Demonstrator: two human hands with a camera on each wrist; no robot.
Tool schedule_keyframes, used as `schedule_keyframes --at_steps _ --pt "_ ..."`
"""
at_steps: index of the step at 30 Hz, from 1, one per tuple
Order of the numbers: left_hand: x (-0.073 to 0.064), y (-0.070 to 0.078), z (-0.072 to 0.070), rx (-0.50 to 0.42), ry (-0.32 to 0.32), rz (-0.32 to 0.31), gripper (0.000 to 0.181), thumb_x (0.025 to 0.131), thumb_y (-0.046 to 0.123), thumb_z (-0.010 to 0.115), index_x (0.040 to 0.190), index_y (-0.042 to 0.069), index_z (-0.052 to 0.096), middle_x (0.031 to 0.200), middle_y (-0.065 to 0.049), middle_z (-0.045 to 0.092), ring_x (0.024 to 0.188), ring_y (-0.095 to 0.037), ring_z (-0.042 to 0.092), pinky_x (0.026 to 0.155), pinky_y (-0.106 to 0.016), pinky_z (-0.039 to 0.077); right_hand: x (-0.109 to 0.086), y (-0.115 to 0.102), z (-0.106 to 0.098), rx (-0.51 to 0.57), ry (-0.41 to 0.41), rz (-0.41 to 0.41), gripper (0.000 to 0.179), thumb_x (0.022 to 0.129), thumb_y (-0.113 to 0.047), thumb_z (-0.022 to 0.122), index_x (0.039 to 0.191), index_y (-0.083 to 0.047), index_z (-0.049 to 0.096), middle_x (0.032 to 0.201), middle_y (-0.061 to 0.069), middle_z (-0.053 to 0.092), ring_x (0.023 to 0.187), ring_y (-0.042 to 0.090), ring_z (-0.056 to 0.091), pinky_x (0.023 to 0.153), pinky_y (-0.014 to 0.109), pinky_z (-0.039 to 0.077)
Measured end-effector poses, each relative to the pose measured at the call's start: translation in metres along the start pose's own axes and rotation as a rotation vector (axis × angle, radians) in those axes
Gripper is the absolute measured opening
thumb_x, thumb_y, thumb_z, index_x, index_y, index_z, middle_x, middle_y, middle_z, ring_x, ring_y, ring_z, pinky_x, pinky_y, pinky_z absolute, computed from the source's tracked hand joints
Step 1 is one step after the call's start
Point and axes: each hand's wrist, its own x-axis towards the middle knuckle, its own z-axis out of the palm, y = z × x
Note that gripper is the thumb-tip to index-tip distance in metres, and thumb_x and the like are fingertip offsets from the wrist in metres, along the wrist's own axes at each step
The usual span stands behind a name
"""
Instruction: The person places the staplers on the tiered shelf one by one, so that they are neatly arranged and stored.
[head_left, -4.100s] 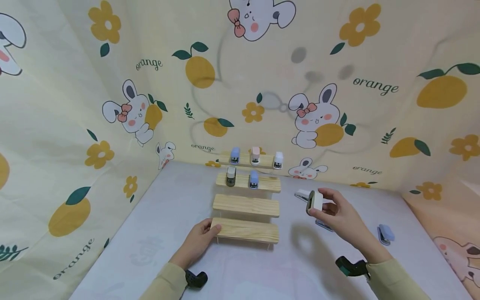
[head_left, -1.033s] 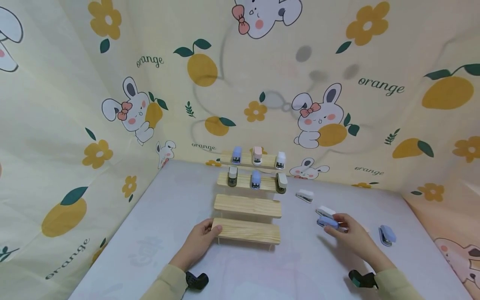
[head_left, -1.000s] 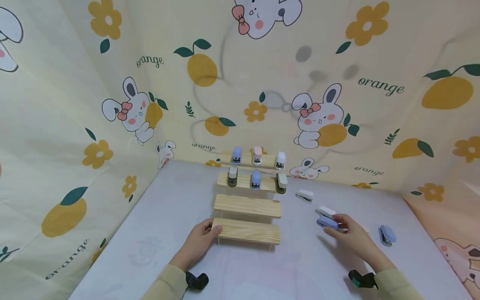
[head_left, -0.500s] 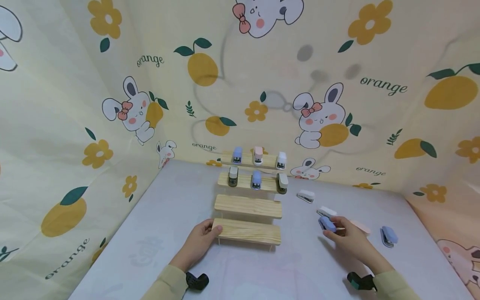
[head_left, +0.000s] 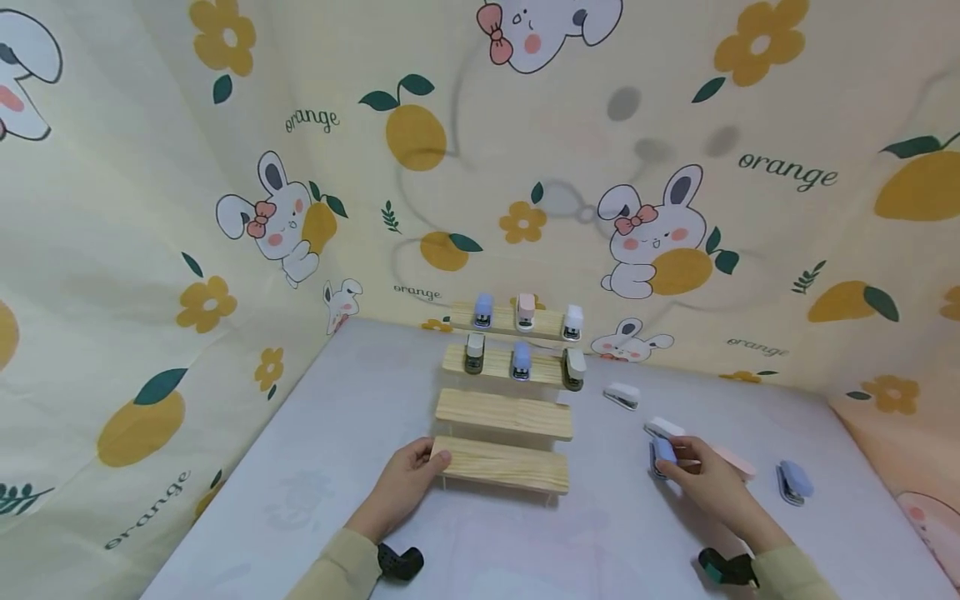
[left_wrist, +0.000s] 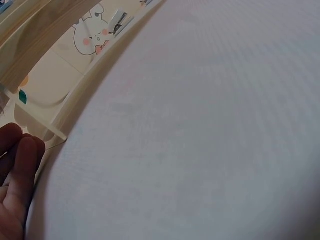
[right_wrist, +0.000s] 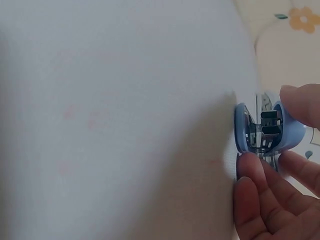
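My left hand (head_left: 401,483) pinches the left end of the lowest board of a stepped wooden rack (head_left: 502,467), thumb on top. In the left wrist view, fingertips (left_wrist: 25,155) show beside a clear rack leg (left_wrist: 47,122). On the right, my right hand (head_left: 708,479) holds a small blue stapler (head_left: 663,455) between thumb and fingers, low over the table. The right wrist view shows the blue stapler (right_wrist: 292,131) from its end, its base at or near the white cloth; whether it touches cannot be told.
Several small staplers stand on the rack's two upper boards (head_left: 495,362). Around my right hand lie a white stapler (head_left: 622,395), another white one (head_left: 664,427), a partly hidden pink one (head_left: 735,462) and a blue one (head_left: 794,482). Patterned cloth walls (head_left: 555,125) enclose the table.
A white-and-dark stapler, earlier in my right hand, now stands at the second board's right end. My right hand has taken the blue stapler and turned it. The left hand keeps its hold.
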Motion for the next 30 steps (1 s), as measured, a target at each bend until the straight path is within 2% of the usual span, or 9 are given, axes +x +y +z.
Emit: schedule_keyframes --at_steps 8,15,17,19,25,30 --pt "-0.002 0.006 0.001 0.016 0.017 -0.002 0.056 0.092 0.05 0.061 0.126 0.005 0.058 0.117 -0.005 0.064 0.108 -0.016 0.06 0.095 -0.036 0.049 0.005 0.003 -0.002 -0.004 -0.003 0.01 0.078 0.09 -0.054 0.062 0.142 -0.001 0.038 0.13 0.022 0.051 0.109 0.034 0.054 0.078 0.04 0.053" --pt "-0.015 0.036 0.002 0.054 0.025 -0.009 0.042 0.097 0.034 0.059 0.124 0.001 0.059 0.115 -0.007 0.065 0.106 -0.018 0.061 0.094 -0.038 0.05 0.008 0.004 -0.001 0.01 -0.007 -0.002 0.082 0.089 -0.056 0.062 0.144 -0.001 0.035 0.13 0.024 0.05 0.108 0.033 0.055 0.075 0.038 0.053" --pt "-0.018 0.04 0.001 0.051 0.024 -0.004 0.042 0.098 0.033 0.059 0.123 0.0 0.059 0.114 -0.008 0.065 0.105 -0.018 0.062 0.093 -0.037 0.05 0.009 0.005 -0.001 0.008 -0.015 -0.013 0.081 0.09 -0.054 0.062 0.146 -0.003 0.035 0.131 0.024 0.05 0.109 0.033 0.055 0.076 0.038 0.054" --pt "-0.016 0.036 0.002 0.044 0.026 -0.003 0.043 0.097 0.034 0.059 0.124 0.0 0.059 0.114 -0.007 0.065 0.104 -0.017 0.062 0.092 -0.036 0.051 0.009 0.006 0.0 0.002 -0.022 -0.024 0.079 0.091 -0.053 0.061 0.147 -0.004 0.034 0.131 0.025 0.05 0.109 0.033 0.055 0.076 0.039 0.055" --pt "-0.002 0.007 0.003 0.034 0.031 -0.001 0.056 0.092 0.048 0.061 0.126 0.004 0.058 0.115 -0.005 0.065 0.104 -0.013 0.061 0.091 -0.032 0.05 0.01 0.007 0.001 -0.005 -0.037 -0.012 0.081 0.086 -0.056 0.065 0.143 -0.005 0.038 0.13 0.022 0.051 0.109 0.033 0.055 0.076 0.04 0.055" --pt "0.001 0.001 0.004 0.034 0.031 0.003 0.062 0.09 0.053 0.062 0.127 0.003 0.058 0.117 -0.006 0.065 0.106 -0.015 0.061 0.093 -0.034 0.05 0.007 0.005 0.002 0.017 -0.039 0.01 0.082 0.082 -0.057 0.07 0.135 -0.001 0.041 0.127 0.021 0.051 0.105 0.031 0.055 0.072 0.036 0.055"
